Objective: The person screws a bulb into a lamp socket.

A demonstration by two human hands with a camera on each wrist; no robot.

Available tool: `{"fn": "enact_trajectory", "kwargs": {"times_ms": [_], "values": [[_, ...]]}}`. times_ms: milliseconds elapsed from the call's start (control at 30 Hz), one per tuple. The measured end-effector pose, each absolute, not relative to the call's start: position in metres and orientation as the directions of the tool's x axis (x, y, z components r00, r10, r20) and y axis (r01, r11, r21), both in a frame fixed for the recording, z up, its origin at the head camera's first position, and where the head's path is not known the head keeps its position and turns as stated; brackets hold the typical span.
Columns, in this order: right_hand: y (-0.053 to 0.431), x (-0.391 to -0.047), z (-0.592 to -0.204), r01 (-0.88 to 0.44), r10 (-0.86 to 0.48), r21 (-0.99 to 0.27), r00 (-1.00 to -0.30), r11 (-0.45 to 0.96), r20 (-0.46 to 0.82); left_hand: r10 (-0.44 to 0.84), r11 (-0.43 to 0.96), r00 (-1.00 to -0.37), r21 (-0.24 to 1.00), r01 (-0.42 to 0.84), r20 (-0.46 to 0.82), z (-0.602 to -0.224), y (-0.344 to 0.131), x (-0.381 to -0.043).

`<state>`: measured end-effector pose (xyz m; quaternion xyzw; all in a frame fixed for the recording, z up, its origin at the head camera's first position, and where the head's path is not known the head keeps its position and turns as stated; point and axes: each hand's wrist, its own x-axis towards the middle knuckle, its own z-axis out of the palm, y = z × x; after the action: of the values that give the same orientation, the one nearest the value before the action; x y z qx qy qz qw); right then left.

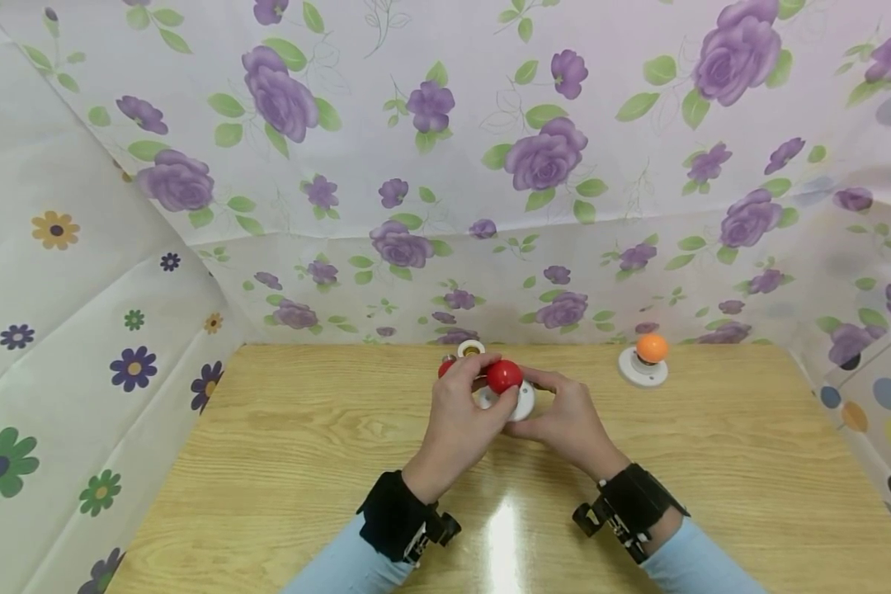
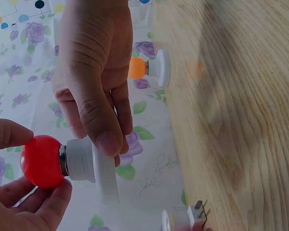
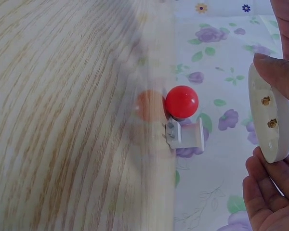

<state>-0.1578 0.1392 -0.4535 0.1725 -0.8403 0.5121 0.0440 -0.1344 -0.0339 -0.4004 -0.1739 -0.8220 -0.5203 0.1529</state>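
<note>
Between the two hands, lifted off the table, is a red round bulb [image 1: 504,377] seated in a white lamp holder [image 1: 523,403] with a wide disc base. My left hand [image 1: 462,412] pinches the bulb between thumb and fingers. By the rim of the base, my right hand [image 1: 570,421] grips the holder, thumb on one side and fingers on the other. The left wrist view has the holder [image 2: 81,161] lying sideways, a metal band of the bulb [image 2: 41,161] showing at its mouth. Two brass terminals appear on the underside of the base [image 3: 269,113] in the right wrist view.
Just behind the hands, a second red bulb [image 3: 181,102] lies beside a white socket with plug prongs [image 3: 190,134]. At the table's back right stands an orange bulb [image 1: 652,348] in a white round holder [image 1: 642,371]. Flowered cloth [image 1: 431,190] hangs along the wooden table's [image 1: 304,462] back edge.
</note>
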Motion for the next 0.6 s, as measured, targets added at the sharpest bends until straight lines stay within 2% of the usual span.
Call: {"fn": "enact_trajectory", "kwargs": {"times_ms": [367,600], "values": [[0.1388,-0.1573,-0.4550,-0.338,-0.246,-0.842,-0.936,0.420,0.252,0.130,0.399,-0.891,0.800,0.448,0.434,-0.4002,-0.0349,-0.1340],[0.1381,-0.1572,-0.4544,-0.324,-0.227,-0.852,-0.942,0.412,0.248,0.086,0.477,-0.864,0.741,0.473,0.496,-0.3988,-0.0354,-0.1330]]}}
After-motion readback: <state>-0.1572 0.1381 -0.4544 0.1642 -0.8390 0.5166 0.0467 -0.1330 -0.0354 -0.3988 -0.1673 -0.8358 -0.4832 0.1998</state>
